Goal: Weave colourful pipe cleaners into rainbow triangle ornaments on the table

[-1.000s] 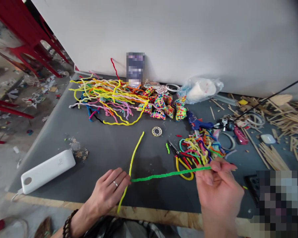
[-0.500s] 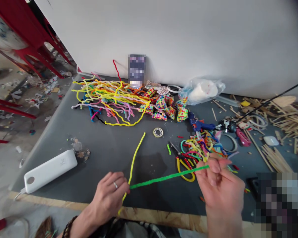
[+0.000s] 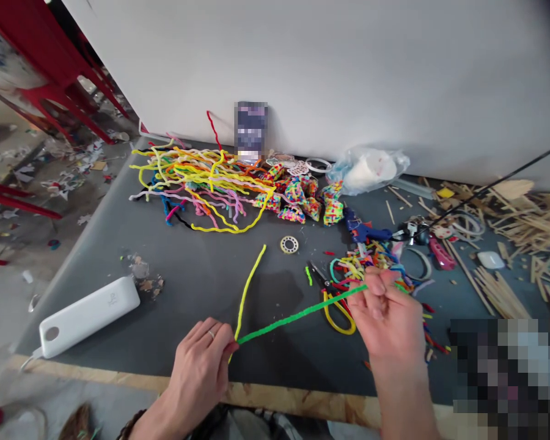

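A green pipe cleaner (image 3: pixel 302 314) stretches nearly straight between my two hands, above the table. My left hand (image 3: pixel 204 357), with a ring on one finger, pinches its left end. My right hand (image 3: pixel 385 311) is closed on it near the other end, and a short green tip shows past the fingers. A yellow pipe cleaner (image 3: pixel 247 287) runs up from beside my left fingertips; its lower part passes behind them. Yellow-handled scissors (image 3: pixel 338 318) lie partly behind the green pipe cleaner and my right hand, beside a heap of colourful cut pieces (image 3: pixel 357 266).
Long pipe cleaners (image 3: pixel 197 177) are piled at the back left, with several woven multicolour pieces (image 3: pixel 297 198) beside them. A blue glue gun (image 3: pixel 364 227) lies right of centre. Wooden sticks (image 3: pixel 522 220) cover the right side. A white power bank (image 3: pixel 89 316) sits at the left.
My right hand has moved left and a little upward, so the green pipe cleaner slopes more steeply and its tip shows past my fingers. My left hand stays at the other end.
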`<state>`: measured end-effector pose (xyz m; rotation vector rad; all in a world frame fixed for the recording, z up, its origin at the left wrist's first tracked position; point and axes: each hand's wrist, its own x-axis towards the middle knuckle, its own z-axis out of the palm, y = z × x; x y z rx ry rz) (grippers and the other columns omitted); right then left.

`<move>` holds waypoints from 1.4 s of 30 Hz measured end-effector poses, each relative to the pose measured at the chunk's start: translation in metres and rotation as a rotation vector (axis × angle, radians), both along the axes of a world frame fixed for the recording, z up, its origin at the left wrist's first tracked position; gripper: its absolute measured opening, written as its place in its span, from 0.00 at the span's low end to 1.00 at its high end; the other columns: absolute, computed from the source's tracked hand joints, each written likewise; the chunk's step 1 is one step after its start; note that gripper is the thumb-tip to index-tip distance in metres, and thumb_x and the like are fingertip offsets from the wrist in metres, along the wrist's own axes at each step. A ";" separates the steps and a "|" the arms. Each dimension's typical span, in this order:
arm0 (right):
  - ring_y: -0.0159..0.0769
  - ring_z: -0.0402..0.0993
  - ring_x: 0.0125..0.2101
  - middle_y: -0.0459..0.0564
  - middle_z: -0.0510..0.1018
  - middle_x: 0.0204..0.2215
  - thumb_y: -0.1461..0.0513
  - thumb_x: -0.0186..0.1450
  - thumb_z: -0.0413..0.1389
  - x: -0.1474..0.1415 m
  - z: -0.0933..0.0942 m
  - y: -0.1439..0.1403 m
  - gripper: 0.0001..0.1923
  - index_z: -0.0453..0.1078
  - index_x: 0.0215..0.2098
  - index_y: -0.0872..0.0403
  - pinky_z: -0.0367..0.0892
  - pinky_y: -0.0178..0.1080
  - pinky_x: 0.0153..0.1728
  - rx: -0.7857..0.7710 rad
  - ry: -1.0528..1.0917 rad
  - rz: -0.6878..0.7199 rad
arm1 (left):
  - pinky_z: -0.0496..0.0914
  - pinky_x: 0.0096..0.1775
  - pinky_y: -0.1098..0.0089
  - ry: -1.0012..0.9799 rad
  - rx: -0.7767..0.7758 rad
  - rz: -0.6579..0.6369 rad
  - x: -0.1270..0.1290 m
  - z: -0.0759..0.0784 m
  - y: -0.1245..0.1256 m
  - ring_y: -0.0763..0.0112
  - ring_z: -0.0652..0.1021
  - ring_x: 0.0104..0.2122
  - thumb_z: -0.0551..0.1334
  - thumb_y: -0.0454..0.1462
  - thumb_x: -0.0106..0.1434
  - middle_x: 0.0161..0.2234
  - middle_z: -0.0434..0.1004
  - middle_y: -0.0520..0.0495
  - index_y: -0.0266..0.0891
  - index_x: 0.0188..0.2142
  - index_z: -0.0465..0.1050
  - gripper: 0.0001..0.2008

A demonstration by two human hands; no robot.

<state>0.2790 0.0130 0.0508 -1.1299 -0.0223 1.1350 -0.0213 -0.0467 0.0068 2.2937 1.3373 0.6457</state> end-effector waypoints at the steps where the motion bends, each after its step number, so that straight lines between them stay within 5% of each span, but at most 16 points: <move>1: 0.17 0.52 0.08 0.32 0.68 0.19 0.74 0.51 0.63 -0.001 0.001 0.000 0.17 0.61 0.28 0.51 0.61 0.25 0.13 0.001 0.005 0.006 | 0.62 0.30 0.67 -0.016 -0.034 -0.019 0.000 0.000 -0.001 0.68 0.70 0.26 0.53 0.27 0.72 0.25 0.69 0.52 0.43 0.31 0.60 0.14; 6: 0.16 0.49 0.07 0.31 0.68 0.17 0.71 0.54 0.65 -0.009 0.010 -0.005 0.17 0.60 0.24 0.52 0.73 0.28 0.21 0.029 0.019 0.077 | 0.63 0.27 0.69 0.032 -0.171 -0.014 -0.007 -0.008 -0.005 0.67 0.72 0.25 0.51 0.30 0.74 0.23 0.68 0.53 0.44 0.31 0.59 0.13; 10: 0.18 0.55 0.09 0.33 0.70 0.18 0.66 0.49 0.73 -0.013 0.009 -0.002 0.18 0.66 0.25 0.52 0.64 0.26 0.14 0.062 0.005 0.110 | 0.63 0.28 0.69 0.040 -0.294 -0.007 -0.013 -0.007 -0.001 0.67 0.73 0.26 0.53 0.34 0.75 0.23 0.69 0.53 0.44 0.30 0.60 0.14; 15: 0.20 0.62 0.11 0.44 0.83 0.27 0.61 0.50 0.73 -0.008 -0.011 0.016 0.15 0.72 0.28 0.54 0.57 0.26 0.11 -0.011 -0.129 0.164 | 0.66 0.31 0.73 -0.122 -0.527 -0.220 -0.014 0.011 -0.006 0.71 0.75 0.29 0.51 0.35 0.76 0.27 0.71 0.52 0.43 0.30 0.60 0.15; 23: 0.18 0.52 0.09 0.37 0.73 0.18 0.63 0.51 0.71 -0.008 -0.026 0.039 0.16 0.66 0.25 0.53 0.51 0.26 0.10 -0.074 0.020 0.374 | 0.66 0.32 0.73 -0.103 -0.692 -0.217 -0.013 0.009 -0.016 0.70 0.75 0.29 0.53 0.38 0.74 0.28 0.74 0.49 0.42 0.29 0.62 0.15; 27: 0.20 0.66 0.15 0.52 0.85 0.36 0.55 0.57 0.71 -0.023 -0.032 0.043 0.16 0.74 0.34 0.56 0.55 0.27 0.14 -0.040 -0.122 0.460 | 0.66 0.32 0.74 -0.166 -0.759 -0.086 -0.011 0.000 -0.025 0.71 0.76 0.27 0.52 0.43 0.76 0.28 0.75 0.50 0.41 0.29 0.64 0.18; 30: 0.24 0.75 0.21 0.60 0.80 0.56 0.51 0.62 0.68 -0.034 -0.042 0.036 0.25 0.73 0.52 0.53 0.57 0.29 0.17 0.006 -0.358 0.516 | 0.67 0.32 0.74 -0.262 -0.753 -0.030 -0.012 -0.002 -0.031 0.72 0.76 0.28 0.50 0.43 0.78 0.28 0.75 0.51 0.41 0.29 0.66 0.20; 33: 0.33 0.83 0.27 0.65 0.73 0.63 0.47 0.66 0.64 -0.045 -0.050 0.020 0.32 0.66 0.62 0.51 0.59 0.31 0.18 -0.014 -0.505 0.608 | 0.67 0.32 0.74 -0.233 -0.700 -0.023 -0.016 -0.003 -0.033 0.72 0.76 0.28 0.50 0.42 0.78 0.28 0.75 0.51 0.42 0.29 0.66 0.19; 38: 0.36 0.84 0.29 0.55 0.85 0.45 0.47 0.71 0.57 -0.067 -0.053 -0.005 0.30 0.64 0.65 0.52 0.72 0.36 0.31 -0.100 -0.834 0.874 | 0.67 0.30 0.73 0.000 -0.529 -0.114 -0.014 -0.009 -0.034 0.70 0.78 0.28 0.52 0.39 0.76 0.25 0.74 0.51 0.42 0.28 0.66 0.17; 42: 0.35 0.80 0.26 0.45 0.83 0.31 0.54 0.70 0.59 -0.083 -0.061 -0.013 0.26 0.68 0.63 0.52 0.71 0.36 0.31 -0.121 -1.086 0.916 | 0.64 0.26 0.71 0.130 -0.333 -0.209 -0.009 -0.017 -0.035 0.70 0.76 0.22 0.55 0.39 0.75 0.19 0.70 0.52 0.42 0.23 0.63 0.21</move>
